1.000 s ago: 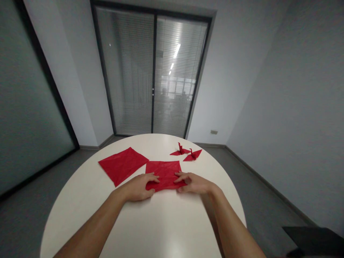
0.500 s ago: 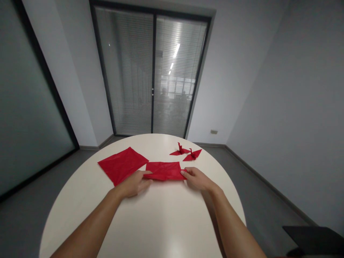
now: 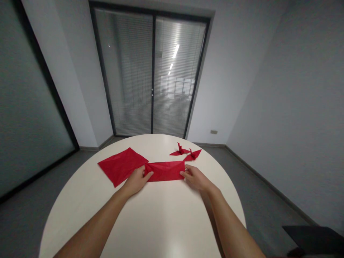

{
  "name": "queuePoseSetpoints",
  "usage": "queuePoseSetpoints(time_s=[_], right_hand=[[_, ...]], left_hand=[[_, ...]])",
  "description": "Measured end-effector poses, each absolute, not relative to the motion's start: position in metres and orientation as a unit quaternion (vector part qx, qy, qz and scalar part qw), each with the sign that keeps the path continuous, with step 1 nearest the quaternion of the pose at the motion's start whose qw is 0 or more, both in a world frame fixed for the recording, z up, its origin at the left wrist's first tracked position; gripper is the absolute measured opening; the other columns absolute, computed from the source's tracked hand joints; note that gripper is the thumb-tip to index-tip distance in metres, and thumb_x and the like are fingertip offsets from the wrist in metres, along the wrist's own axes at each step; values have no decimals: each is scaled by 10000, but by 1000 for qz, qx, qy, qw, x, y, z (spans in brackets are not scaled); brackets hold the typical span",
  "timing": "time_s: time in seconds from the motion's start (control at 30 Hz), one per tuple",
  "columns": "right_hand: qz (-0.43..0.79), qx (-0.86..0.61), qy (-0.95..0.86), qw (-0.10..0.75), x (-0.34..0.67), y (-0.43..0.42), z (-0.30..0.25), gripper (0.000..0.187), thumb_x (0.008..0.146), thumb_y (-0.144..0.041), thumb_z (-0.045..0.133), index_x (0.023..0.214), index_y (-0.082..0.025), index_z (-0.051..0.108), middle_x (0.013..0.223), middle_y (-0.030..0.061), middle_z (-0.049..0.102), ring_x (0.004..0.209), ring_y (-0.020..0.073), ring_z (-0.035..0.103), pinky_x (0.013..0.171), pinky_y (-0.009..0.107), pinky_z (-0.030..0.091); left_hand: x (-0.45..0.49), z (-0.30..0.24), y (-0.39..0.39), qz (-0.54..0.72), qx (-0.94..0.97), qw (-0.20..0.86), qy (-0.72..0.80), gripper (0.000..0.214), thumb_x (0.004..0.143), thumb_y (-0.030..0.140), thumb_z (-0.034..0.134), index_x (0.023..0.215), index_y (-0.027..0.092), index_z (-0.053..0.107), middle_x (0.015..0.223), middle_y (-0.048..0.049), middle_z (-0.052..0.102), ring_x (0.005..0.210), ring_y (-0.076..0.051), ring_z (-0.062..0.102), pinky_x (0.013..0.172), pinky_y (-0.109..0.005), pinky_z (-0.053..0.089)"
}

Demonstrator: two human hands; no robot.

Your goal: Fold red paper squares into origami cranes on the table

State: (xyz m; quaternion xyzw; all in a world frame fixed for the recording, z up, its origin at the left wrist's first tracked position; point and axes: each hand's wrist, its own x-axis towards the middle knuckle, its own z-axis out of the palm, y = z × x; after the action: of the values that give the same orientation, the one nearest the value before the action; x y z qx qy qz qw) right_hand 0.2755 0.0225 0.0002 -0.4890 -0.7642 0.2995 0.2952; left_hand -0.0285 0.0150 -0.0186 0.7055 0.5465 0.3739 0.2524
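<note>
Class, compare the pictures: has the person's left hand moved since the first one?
Yes. Judged against the round white table, the left hand has shifted slightly away from the person, toward the far rim, nearer the flat red sheet.

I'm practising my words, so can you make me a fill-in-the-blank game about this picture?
1. The left hand and right hand hold the folded paper, coloured ____.
2. On the table stand ____ paper birds.
3. The flat paper lies nearer the ____ hand.

Missing words: red; two; left.
</note>
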Motion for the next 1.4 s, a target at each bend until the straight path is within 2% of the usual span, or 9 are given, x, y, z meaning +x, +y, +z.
queuePoseSetpoints(time_s=[0.2,0.43,0.53,0.63,0.77,0.87,0.93,1.1,1.4], right_hand=[[283,-492,-768,297,276,26,-7,290,939,-441,539,1023,-170,597,811,38,670,701,171,576,629,271,392],[251,-533,-761,272,274,26,-8,571,947,-410,533,1443,-139,449,913,85,714,771,211,625,708,308,441],[235,-537,-768,257,272,25,-8,635,950,-388,525,1504,-113,378,928,105,717,793,224,628,736,321,443],[229,-538,-772,250,271,24,-8,649,960,-385,511,1523,-107,347,938,113,720,797,228,633,740,324,447],[223,-547,-771,239,270,24,-8,644,969,-397,499,1526,-117,339,952,111,719,801,229,644,754,332,470],[152,-572,-769,242,267,24,-4,635,952,-381,522,1487,-63,397,1077,171,692,941,273,643,871,387,484],[82,-570,-774,265,260,22,-1,593,947,-372,526,1440,-48,466,1258,219,616,1144,307,580,1017,424,433],[117,-451,-852,237,231,4,5,593,1006,-451,391,1497,-120,417,1533,150,431,1415,251,386,1188,390,288],[175,-531,-825,83,229,3,-3,742,1008,-605,206,1574,-126,244,1649,107,154,1532,294,82,1238,456,60]], left_hand=[[-23,-22,17,411,697,256,529,346,889,505,502,705,216,454,602,43,490,564,-150,476,547,-251,314],[-25,-23,16,329,687,179,622,258,909,385,504,730,202,527,622,7,577,595,-172,556,551,-262,334],[-23,-13,8,325,668,84,664,208,909,369,522,1011,200,589,811,-32,673,734,-216,637,609,-294,421],[-14,-6,0,336,729,3,596,279,941,296,462,1144,161,597,1136,-118,685,1064,-254,635,882,-364,487],[0,-13,-5,242,829,26,504,496,954,302,447,1429,158,464,1521,-117,469,1417,-262,407,1174,-442,304],[5,-22,-6,165,858,57,484,582,982,376,406,1516,149,361,1604,-104,327,1501,-268,250,1225,-473,191],[7,-25,-5,140,861,64,485,590,998,418,367,1526,154,353,1610,-101,309,1509,-271,223,1229,-481,165],[14,-25,-3,120,863,67,485,610,1008,477,329,1533,167,346,1606,-108,310,1512,-268,215,1228,-478,159],[17,-19,-8,107,849,85,511,668,995,579,307,1542,198,340,1630,-123,237,1520,-309,162,1227,-498,149]])
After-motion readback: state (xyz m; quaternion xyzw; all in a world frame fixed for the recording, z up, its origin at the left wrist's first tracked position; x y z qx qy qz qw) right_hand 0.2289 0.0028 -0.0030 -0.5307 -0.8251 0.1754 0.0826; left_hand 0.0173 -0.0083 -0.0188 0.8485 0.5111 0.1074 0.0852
